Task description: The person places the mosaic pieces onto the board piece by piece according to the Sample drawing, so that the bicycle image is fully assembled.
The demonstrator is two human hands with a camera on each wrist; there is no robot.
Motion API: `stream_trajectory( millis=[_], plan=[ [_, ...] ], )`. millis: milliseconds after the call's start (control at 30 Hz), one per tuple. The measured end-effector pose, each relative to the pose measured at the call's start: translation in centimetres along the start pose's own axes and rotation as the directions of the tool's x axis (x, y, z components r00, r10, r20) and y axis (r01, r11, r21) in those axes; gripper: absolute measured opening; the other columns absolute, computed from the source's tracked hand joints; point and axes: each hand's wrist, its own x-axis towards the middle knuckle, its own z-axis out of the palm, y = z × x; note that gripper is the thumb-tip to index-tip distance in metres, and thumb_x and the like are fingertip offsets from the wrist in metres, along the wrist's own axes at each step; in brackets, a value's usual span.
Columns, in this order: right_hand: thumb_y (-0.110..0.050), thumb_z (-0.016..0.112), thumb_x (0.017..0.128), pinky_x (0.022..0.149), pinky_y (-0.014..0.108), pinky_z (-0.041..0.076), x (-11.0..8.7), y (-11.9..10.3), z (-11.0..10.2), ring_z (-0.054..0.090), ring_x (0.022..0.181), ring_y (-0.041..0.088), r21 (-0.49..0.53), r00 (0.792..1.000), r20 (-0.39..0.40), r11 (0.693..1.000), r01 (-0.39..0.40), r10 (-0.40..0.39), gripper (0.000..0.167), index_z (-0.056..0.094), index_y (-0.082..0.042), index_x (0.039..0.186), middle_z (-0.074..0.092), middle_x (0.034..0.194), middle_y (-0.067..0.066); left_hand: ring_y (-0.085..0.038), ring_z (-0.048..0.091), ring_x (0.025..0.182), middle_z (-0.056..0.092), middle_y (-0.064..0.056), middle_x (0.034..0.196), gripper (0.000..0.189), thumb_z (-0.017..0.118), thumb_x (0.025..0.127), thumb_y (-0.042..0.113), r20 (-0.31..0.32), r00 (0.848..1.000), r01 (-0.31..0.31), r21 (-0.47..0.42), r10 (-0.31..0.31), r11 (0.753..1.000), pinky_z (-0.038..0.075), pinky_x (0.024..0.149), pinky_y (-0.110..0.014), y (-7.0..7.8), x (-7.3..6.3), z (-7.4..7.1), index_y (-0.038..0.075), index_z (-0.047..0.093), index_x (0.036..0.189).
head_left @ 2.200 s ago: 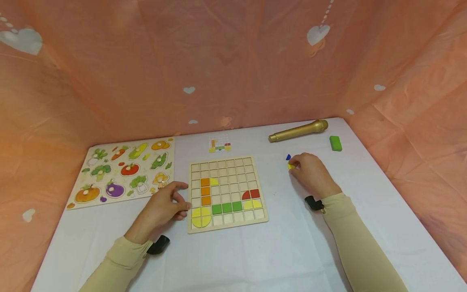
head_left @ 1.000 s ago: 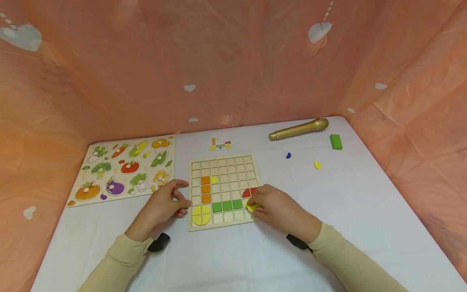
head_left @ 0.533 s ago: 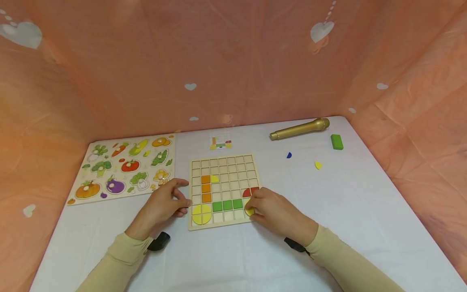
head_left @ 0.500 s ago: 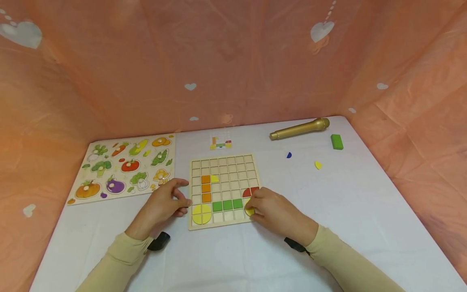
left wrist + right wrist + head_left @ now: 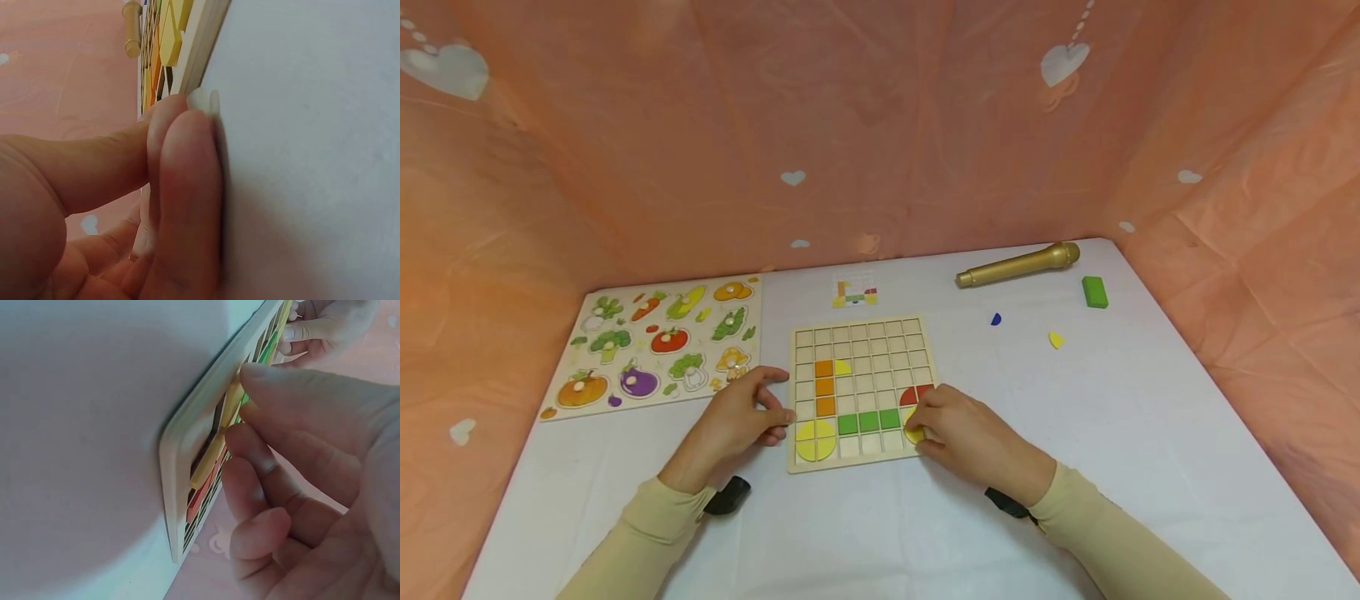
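Observation:
A wooden grid board (image 5: 877, 358) lies on the white table, with yellow quarter-circle pieces (image 5: 815, 440), orange squares (image 5: 824, 387), green squares (image 5: 868, 422) and red pieces (image 5: 909, 397) set in its cells. My left hand (image 5: 737, 417) rests at the board's left edge, fingertips touching it. Over the lower right cells, my right hand (image 5: 973, 437) pinches a yellow quarter-circle piece (image 5: 233, 394) between thumb and index finger, low against the board. Another yellow piece (image 5: 209, 462) sits beside it in the right wrist view. The hand hides part of that corner in the head view.
A vegetable knob puzzle (image 5: 655, 350) lies to the left. Behind the board is a small pattern card (image 5: 854, 289). On the right are a gold microphone (image 5: 1018, 265), a green block (image 5: 1095, 292), a blue piece (image 5: 996, 319) and a loose yellow piece (image 5: 1056, 340).
My right hand has brought the yellow piece from the table at right to the board's lower right cells; over the last half second it barely moves. The left hand stays at the board's edge.

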Motion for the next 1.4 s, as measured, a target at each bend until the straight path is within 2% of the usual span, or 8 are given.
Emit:
stream_trajectory(
  millis=[700,900,1067,1133,1233,1400],
  plan=[
    [-0.006,0.090,0.085,0.075,0.021,0.058,0.1,0.1,-0.1,0.059,0.090,0.012,-0.017,1.000,-0.015,1.000,0.018,-0.018,0.017,0.083,-0.013,0.099,0.068,0.094,-0.004,-0.018,0.072,0.070,0.065,-0.014,0.099,0.064,0.082,0.096,0.006,0.002,1.000,-0.011,0.000,0.011,1.000,0.067,0.065,-0.030,0.1,-0.1,-0.2,0.007,0.052,0.152],
    [-0.014,0.088,0.090,0.081,0.027,0.060,0.0,0.6,-1.1,0.061,0.097,0.013,-0.007,0.999,-0.006,0.999,-0.046,0.046,0.014,0.083,-0.012,0.103,0.070,0.100,-0.004,-0.018,0.072,0.070,0.063,-0.014,0.100,0.064,0.082,0.096,0.007,0.004,1.000,-0.017,0.001,0.017,1.000,0.067,0.066,-0.030,0.2,0.1,-0.2,0.008,0.052,0.152],
    [-0.017,0.085,0.093,0.088,0.036,0.064,-0.8,2.6,-2.3,0.064,0.102,0.016,-0.036,0.992,-0.052,0.992,-0.120,0.118,0.014,0.082,-0.010,0.106,0.073,0.102,-0.001,-0.018,0.071,0.071,0.063,-0.014,0.100,0.064,0.081,0.096,0.005,0.007,1.000,-0.004,-0.005,0.004,1.000,0.067,0.066,-0.030,0.4,0.0,-0.2,0.007,0.051,0.153],
    [-0.017,0.084,0.094,0.090,0.039,0.064,-1.4,3.9,-2.9,0.066,0.102,0.018,-0.047,0.984,-0.070,0.985,-0.165,0.162,0.015,0.082,-0.009,0.106,0.074,0.103,0.000,-0.018,0.071,0.071,0.063,-0.014,0.100,0.064,0.081,0.096,0.005,0.010,1.000,0.000,-0.008,0.000,1.000,0.067,0.067,-0.030,0.4,-0.1,-0.2,0.007,0.051,0.153],
    [-0.017,0.081,0.096,0.095,0.047,0.063,-2.5,6.1,-4.3,0.068,0.106,0.025,-0.039,0.961,-0.081,0.963,-0.267,0.263,0.016,0.081,-0.007,0.109,0.075,0.107,0.005,-0.018,0.071,0.071,0.063,-0.014,0.100,0.064,0.081,0.096,0.006,0.007,1.000,0.000,0.000,0.000,1.000,0.067,0.066,-0.030,0.3,-0.2,-0.2,0.007,0.051,0.153],
    [-0.017,0.073,0.101,0.098,0.057,0.060,-4.7,10.2,-6.6,0.068,0.108,0.035,-0.003,0.893,-0.086,0.896,-0.443,0.441,0.020,0.079,-0.003,0.113,0.074,0.111,0.014,-0.018,0.070,0.070,0.064,-0.014,0.100,0.064,0.082,0.096,0.007,0.004,1.000,0.003,0.009,-0.003,1.000,0.067,0.065,-0.030,0.2,-0.2,-0.1,0.007,0.051,0.153]
  ],
)
